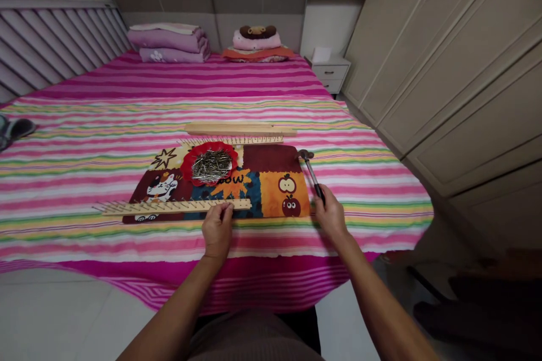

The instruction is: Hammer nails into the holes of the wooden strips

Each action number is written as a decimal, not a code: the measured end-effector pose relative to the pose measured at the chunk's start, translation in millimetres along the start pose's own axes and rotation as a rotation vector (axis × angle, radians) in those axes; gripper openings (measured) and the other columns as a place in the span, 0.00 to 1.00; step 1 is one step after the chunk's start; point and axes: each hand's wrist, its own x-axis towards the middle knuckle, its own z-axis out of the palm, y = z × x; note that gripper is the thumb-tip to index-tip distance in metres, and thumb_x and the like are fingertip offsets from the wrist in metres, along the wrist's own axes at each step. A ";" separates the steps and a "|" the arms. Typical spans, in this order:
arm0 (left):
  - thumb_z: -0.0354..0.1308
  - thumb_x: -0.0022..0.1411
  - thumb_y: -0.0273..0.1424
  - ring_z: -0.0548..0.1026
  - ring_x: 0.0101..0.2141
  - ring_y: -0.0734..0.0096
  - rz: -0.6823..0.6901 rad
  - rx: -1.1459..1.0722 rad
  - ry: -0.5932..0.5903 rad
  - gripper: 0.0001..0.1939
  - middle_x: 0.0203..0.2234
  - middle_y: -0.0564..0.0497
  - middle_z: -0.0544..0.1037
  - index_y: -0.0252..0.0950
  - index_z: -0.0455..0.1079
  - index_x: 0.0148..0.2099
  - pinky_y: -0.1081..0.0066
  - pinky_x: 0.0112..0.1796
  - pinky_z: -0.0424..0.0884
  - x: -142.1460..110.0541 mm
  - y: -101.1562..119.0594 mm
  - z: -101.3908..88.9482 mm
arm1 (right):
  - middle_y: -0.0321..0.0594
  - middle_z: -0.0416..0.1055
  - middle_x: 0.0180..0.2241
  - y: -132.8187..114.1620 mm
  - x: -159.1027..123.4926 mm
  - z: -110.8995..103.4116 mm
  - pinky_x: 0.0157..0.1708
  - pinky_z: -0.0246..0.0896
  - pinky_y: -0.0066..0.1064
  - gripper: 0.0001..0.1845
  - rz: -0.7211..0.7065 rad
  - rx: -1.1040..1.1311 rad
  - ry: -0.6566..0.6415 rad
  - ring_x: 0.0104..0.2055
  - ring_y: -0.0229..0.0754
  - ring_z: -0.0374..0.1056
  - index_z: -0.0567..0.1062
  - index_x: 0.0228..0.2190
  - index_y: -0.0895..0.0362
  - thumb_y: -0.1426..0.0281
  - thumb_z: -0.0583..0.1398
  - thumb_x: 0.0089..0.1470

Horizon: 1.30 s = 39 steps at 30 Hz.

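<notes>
My right hand point(329, 211) is closed round the black grip of a claw hammer point(311, 170). The hammer's metal head points away from me, over the right edge of a patterned mat point(249, 180). My left hand point(219, 228) is pinched at the front edge of a wooden strip point(199, 205), near its right part. Whatever lies between those fingertips is too small to make out. Nails stand in a row along the strip, dense toward its left end. Beyond it, a red scalloped dish point(186, 166) holds a heap of loose nails point(212, 165).
Behind the dish lies another strip point(258, 139) studded with nails, then a plain wooden strip point(241, 128). All rest on a striped bedspread point(364, 180). Folded bedding point(169, 45) sits by the headboard point(182, 0). Wardrobe doors point(457, 67) rise on the right.
</notes>
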 end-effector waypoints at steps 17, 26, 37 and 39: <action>0.48 0.64 0.36 0.73 0.35 0.67 0.292 0.062 0.016 0.13 0.30 0.48 0.76 0.37 0.72 0.36 0.68 0.40 0.68 -1.2 -10.5 7.8 | 0.35 0.72 0.28 -95.4 -116.9 -5.0 0.30 0.65 0.26 0.22 -0.181 0.390 -0.456 0.30 0.37 0.68 0.67 0.56 0.51 0.67 0.51 0.61; 0.48 0.64 0.33 0.72 0.33 0.67 0.258 0.066 -0.010 0.12 0.28 0.49 0.75 0.38 0.70 0.34 0.69 0.37 0.66 -2.3 -12.2 10.2 | 0.43 0.71 0.51 -109.2 -118.7 -15.3 0.50 0.63 0.33 0.24 -0.304 0.390 -0.437 0.53 0.41 0.67 0.63 0.59 0.52 0.70 0.50 0.62; 0.47 0.64 0.36 0.73 0.35 0.66 0.267 0.034 0.014 0.13 0.30 0.48 0.76 0.38 0.71 0.35 0.67 0.40 0.68 -1.7 -16.9 13.6 | 0.41 0.76 0.40 -104.1 -106.9 -20.7 0.39 0.67 0.29 0.21 -0.295 0.363 -0.246 0.40 0.40 0.72 0.68 0.55 0.53 0.67 0.51 0.61; 0.47 0.64 0.37 0.73 0.35 0.65 0.258 0.037 0.019 0.14 0.29 0.48 0.76 0.38 0.71 0.34 0.66 0.40 0.69 -1.3 -17.5 13.8 | 0.42 0.75 0.43 -97.1 -85.3 -22.3 0.39 0.67 0.30 0.22 -0.312 0.283 -0.116 0.42 0.41 0.72 0.68 0.55 0.54 0.65 0.51 0.61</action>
